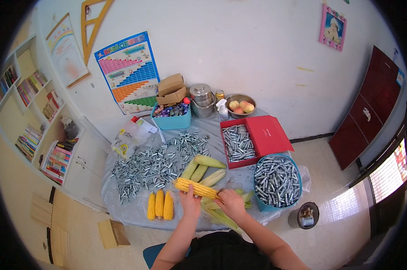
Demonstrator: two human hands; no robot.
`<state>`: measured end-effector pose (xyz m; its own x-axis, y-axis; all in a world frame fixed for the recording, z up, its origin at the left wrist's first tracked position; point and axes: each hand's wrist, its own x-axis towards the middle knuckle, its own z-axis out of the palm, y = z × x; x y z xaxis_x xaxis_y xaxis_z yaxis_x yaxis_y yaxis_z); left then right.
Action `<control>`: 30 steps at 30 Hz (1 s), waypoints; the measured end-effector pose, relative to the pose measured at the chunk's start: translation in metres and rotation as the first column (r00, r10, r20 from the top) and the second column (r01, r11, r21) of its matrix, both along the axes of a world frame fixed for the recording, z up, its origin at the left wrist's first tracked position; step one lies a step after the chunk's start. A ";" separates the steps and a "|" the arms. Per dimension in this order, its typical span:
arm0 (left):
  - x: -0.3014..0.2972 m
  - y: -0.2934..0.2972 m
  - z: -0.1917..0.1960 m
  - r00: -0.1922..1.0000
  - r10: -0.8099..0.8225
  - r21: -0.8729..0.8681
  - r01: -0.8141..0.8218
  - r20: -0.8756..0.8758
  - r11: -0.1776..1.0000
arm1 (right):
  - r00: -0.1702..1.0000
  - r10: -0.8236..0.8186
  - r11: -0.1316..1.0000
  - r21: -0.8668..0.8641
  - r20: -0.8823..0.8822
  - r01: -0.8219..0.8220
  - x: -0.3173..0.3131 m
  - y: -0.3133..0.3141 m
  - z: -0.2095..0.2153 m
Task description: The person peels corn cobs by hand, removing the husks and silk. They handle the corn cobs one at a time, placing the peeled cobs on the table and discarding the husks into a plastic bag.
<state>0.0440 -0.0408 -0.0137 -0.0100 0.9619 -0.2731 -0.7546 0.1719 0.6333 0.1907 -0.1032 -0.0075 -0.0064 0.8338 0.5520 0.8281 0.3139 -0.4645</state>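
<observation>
A husked yellow corn cob [195,187] is held slantwise above the table's near side. My left hand [190,200] grips it from below near its left part, fingers closed around it. At the cob's right end, my right hand [231,201] is closed on its darker stalk tip. Loose green husks [221,215] lie under and around my right hand. Just beyond the cob are several ears of corn still in their husks [208,161]. Bare corn cobs [159,204], three of them, lie side by side left of my left hand.
Small metal cylinders [145,171] cover the table's left part. More fill a red box [239,141] and a blue basket [277,181] at right. Behind stand a teal basket of wrapped items [172,120], metal pots [202,100] and a bowl of peaches [240,105]. A bin [304,216] stands on the floor.
</observation>
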 end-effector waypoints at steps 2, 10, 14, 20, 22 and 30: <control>0.000 -0.001 0.000 0.998 0.013 -0.012 -0.014 -0.058 1.000 | 1.000 0.003 1.000 -0.004 0.031 -0.003 0.001 0.001 -0.005; 0.001 -0.006 -0.009 0.993 -0.038 0.041 0.043 -0.115 0.998 | 1.000 0.011 1.000 0.014 0.016 -0.011 0.003 0.005 -0.011; 0.001 -0.004 -0.013 0.993 -0.023 0.020 0.025 -0.117 0.999 | 0.847 -0.067 0.996 -0.082 -0.527 0.028 0.005 0.010 -0.017; -0.012 0.002 -0.017 0.995 0.005 -0.075 -0.012 -0.100 0.997 | 0.406 -0.120 0.992 -0.125 -0.906 0.014 0.036 0.010 -0.002; -0.016 0.004 -0.022 0.998 -0.015 -0.108 0.008 -0.067 0.994 | 0.383 -0.156 0.979 -0.193 -0.910 -0.059 0.036 0.006 -0.001; -0.019 0.007 -0.026 0.997 -0.080 -0.204 0.077 -0.008 0.976 | 0.660 -0.288 0.838 -0.516 -0.694 -0.177 0.017 0.005 -0.043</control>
<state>0.0246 -0.0343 -0.0395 0.0574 0.8842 -0.4635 -0.7236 0.3567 0.5909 0.2077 -0.0979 -0.0503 0.2509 0.9565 -0.1490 0.1516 -0.1909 -0.9698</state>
